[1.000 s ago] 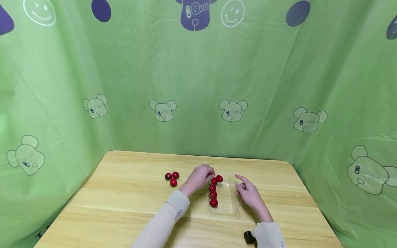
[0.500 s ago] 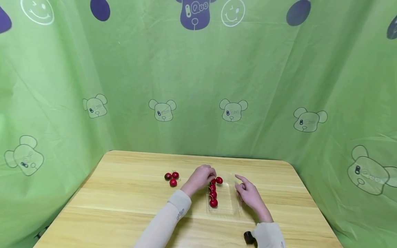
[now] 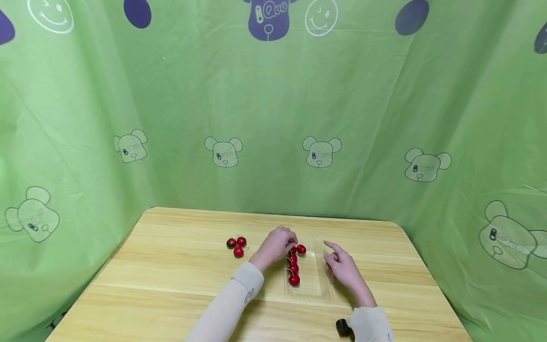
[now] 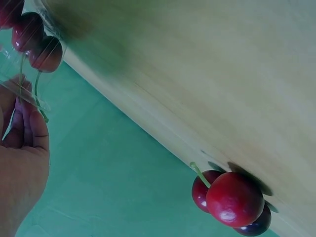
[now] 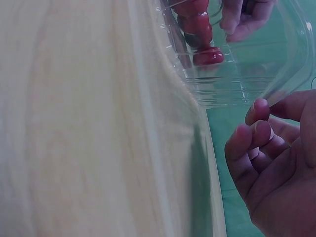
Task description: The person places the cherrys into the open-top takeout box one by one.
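Where three cherries [image 3: 236, 245] lie: table [image 3: 171, 266]

On the table [image 3: 171, 266] a tray [image 3: 318, 280] holds a row of cherries [image 3: 294, 268], with the left hand [image 3: 275, 244] at its left edge, the right hand [image 3: 342, 268] at its right, and three more cherries [image 3: 237, 245] lying farther left.

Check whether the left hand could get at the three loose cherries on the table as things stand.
Probably yes. The three loose cherries lie bare on the table, just beside the left hand, with nothing between. That hand is at the cherries in the clear tray; whether it holds one is unclear.
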Tool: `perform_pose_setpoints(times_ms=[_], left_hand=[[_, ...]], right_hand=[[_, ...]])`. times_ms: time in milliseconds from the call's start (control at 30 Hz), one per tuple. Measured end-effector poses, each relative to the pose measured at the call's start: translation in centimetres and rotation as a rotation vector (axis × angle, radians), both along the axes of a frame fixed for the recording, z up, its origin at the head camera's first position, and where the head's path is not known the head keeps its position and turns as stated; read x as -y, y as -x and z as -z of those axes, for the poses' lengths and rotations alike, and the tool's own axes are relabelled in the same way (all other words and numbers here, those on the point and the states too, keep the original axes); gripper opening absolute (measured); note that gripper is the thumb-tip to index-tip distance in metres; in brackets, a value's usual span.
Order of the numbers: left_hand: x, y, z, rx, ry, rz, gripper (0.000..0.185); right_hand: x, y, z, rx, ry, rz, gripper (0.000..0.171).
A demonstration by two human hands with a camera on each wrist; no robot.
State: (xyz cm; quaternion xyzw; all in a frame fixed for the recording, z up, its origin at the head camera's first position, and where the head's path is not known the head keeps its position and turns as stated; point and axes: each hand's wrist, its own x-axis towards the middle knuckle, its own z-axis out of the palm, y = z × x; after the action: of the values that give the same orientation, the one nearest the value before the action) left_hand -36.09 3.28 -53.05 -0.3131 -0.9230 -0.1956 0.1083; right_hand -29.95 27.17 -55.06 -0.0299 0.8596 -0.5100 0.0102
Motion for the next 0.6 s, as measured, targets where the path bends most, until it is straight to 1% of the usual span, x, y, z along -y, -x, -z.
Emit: perform_pose_setpoints(times_ms=[233,600], left_hand=[[0.09,0.3,0.31,-0.033,0.005,0.002,0.005],[0.23,0.17,0.22,-0.03,0.025,-0.002,0.007]], right_hand=[[0.0,0.0,0.08,-0.001,-0.004,0.001,0.05],[0.0,0.06,0.35,-0.001,-0.003,0.004,0.05]])
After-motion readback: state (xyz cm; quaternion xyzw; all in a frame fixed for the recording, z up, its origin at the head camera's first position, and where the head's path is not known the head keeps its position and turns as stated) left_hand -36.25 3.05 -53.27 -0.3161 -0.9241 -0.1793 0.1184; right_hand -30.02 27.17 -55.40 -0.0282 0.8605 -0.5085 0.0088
